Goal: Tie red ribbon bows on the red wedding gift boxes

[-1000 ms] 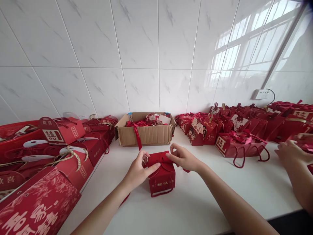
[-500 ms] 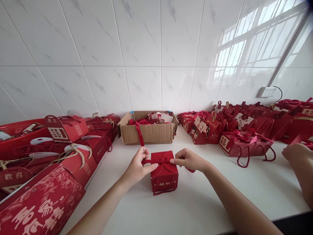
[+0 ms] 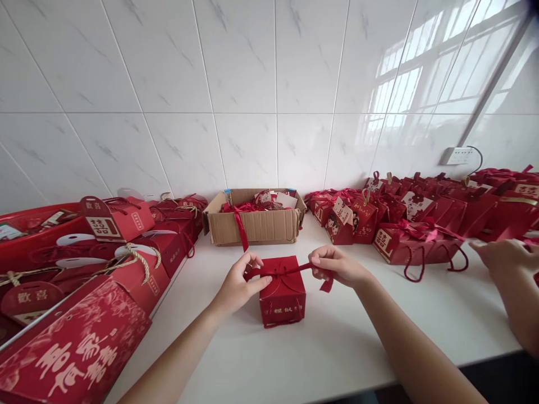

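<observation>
A small red gift box [image 3: 281,300] with curved top flaps and a cord handle stands upright on the white table. Across its top runs a dark red ribbon [image 3: 300,268], threaded at the flaps. My left hand [image 3: 244,283] pinches the ribbon at the box's left side, its thumb resting on the top edge. To the right of the box, my right hand [image 3: 337,266] grips the other end, pulling it taut, with a loose tail hanging below the fingers.
Behind the box is an open cardboard box [image 3: 255,227] of ribbons and cards. Red gift boxes [image 3: 112,219] crowd the left, beside a red tray [image 3: 25,224]. More finished-looking boxes [image 3: 419,241] line the right. Another person's hand [image 3: 507,258] reaches in at far right.
My right hand has moved right and slightly up, away from the box, drawing the ribbon out. My left hand stays at the box. The other person's hand has shifted left.
</observation>
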The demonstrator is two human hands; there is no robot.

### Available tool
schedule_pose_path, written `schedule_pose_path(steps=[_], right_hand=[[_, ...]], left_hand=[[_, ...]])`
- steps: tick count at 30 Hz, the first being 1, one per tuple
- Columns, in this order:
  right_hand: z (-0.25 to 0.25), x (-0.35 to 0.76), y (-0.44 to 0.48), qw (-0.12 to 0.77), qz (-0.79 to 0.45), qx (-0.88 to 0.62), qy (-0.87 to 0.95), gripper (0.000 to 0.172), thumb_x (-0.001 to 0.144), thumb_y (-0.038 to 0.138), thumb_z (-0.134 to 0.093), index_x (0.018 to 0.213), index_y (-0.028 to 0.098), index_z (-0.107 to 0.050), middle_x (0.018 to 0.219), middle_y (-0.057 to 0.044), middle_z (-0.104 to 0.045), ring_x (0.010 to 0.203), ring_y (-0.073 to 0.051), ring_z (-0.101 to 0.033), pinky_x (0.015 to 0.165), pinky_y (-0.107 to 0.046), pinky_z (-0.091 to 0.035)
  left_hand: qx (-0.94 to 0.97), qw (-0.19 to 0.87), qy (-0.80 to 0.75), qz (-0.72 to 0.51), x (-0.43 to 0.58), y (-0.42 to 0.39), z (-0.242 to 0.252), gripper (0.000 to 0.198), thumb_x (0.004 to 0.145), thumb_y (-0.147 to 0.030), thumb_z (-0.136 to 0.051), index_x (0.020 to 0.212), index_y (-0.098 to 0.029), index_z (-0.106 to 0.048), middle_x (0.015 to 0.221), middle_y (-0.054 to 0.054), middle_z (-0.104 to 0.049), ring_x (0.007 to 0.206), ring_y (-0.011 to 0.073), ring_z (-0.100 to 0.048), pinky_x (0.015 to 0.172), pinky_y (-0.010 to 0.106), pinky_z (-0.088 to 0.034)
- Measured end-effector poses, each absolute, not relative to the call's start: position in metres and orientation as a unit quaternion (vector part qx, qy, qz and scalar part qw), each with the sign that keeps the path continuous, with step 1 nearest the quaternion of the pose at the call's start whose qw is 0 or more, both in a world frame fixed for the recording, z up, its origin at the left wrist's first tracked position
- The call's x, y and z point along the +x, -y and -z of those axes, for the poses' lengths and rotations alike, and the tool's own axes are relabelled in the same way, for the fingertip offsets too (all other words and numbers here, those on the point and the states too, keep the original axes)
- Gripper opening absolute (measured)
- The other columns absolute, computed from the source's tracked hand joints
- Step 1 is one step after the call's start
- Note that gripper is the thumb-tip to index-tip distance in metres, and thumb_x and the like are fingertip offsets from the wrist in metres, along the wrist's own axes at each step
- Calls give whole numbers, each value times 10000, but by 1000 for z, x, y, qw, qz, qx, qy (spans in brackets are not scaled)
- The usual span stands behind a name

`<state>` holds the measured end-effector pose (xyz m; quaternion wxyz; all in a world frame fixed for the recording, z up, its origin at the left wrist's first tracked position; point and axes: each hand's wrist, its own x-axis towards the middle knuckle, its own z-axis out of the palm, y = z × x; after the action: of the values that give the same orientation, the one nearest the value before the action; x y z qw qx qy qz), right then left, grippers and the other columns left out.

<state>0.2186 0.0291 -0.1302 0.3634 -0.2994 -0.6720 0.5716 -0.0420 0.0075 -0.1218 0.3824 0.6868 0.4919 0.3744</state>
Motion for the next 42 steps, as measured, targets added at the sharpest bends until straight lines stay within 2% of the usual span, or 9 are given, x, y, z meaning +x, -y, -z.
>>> schedule_pose_path(steps=[7, 12, 15, 20, 25, 28, 33, 37, 42], right_hand=[[122, 207, -21, 407, -558, -265, 673, 358, 761, 485, -654, 916, 162, -625, 559, 34, -477, 494, -87, -412, 481, -236, -338], [110, 201, -9, 454, -474, -313, 686, 229, 812, 383, -625, 852, 160, -650, 551, 43, -436, 489, -73, -333, 458, -220, -270], [106, 203, -3, 480, -332, -356, 730, 180, 835, 325, -575, 839, 167, -663, 587, 21, -500, 492, -77, -317, 471, -233, -290], [107, 209, -3, 497, -107, -350, 787, 146, 805, 175, -485, 848, 201, -622, 735, -28, -624, 641, -143, -533, 612, -282, -446], [114, 207, -9, 507, -38, -381, 772, 219, 805, 98, -439, 933, 208, -579, 837, -44, -661, 725, -160, -591, 661, -281, -459], [118, 203, -9, 495, -37, -396, 773, 264, 830, 101, -421, 1029, 210, -557, 882, -59, -662, 756, -169, -609, 681, -285, -465], [114, 201, -2, 480, -85, -389, 782, 339, 803, 101, -446, 1108, 221, -531, 850, -41, -619, 699, -150, -568, 651, -273, -461], [107, 201, 2, 503, -263, -346, 747, 319, 815, 224, -554, 1131, 220, -509, 740, 12, -501, 638, -124, -496, 629, -266, -452], [103, 203, 2, 463, -475, -332, 671, 335, 847, 430, -575, 1086, 198, -532, 663, 40, -463, 576, -95, -428, 540, -230, -365]], left_hand=[[748, 297, -453, -383, -29, -4, 107, 190, 733, -267, -640, 917, -240, -603, 1063, 46, -609, 1056, 235, -533, 947, 382, -386], [797, 234, -421, -363, 3, -4, 96, 123, 787, -320, -610, 863, -224, -625, 890, 42, -691, 863, 218, -618, 894, 415, -411], [797, 186, -432, -379, 18, -7, 93, 126, 776, -306, -621, 862, -218, -591, 796, 11, -679, 794, 203, -615, 929, 463, -363], [798, 272, -400, -358, 19, -8, 85, 181, 768, -359, -628, 880, -218, -612, 857, 20, -686, 844, 204, -630, 840, 360, -454], [817, 275, -375, -340, 17, -6, 83, 141, 766, -226, -581, 902, -215, -612, 858, 15, -678, 814, 181, -632, 768, 303, -491], [843, 204, -381, -320, 19, -7, 89, 235, 746, -197, -592, 976, -239, -569, 856, 1, -676, 779, 182, -630, 733, 306, -485], [832, 58, -411, -369, 19, -12, 96, 216, 768, -137, -511, 956, -244, -520, 833, -2, -667, 745, 181, -631, 758, 325, -455], [818, 16, -422, -391, 13, -18, 96, 232, 740, -126, -524, 940, -241, -501, 797, -17, -652, 677, 161, -611, 740, 319, -445], [801, 10, -429, -418, 8, -17, 94, 259, 759, -155, -527, 994, -244, -461, 771, -25, -634, 699, 158, -595, 721, 291, -433]])
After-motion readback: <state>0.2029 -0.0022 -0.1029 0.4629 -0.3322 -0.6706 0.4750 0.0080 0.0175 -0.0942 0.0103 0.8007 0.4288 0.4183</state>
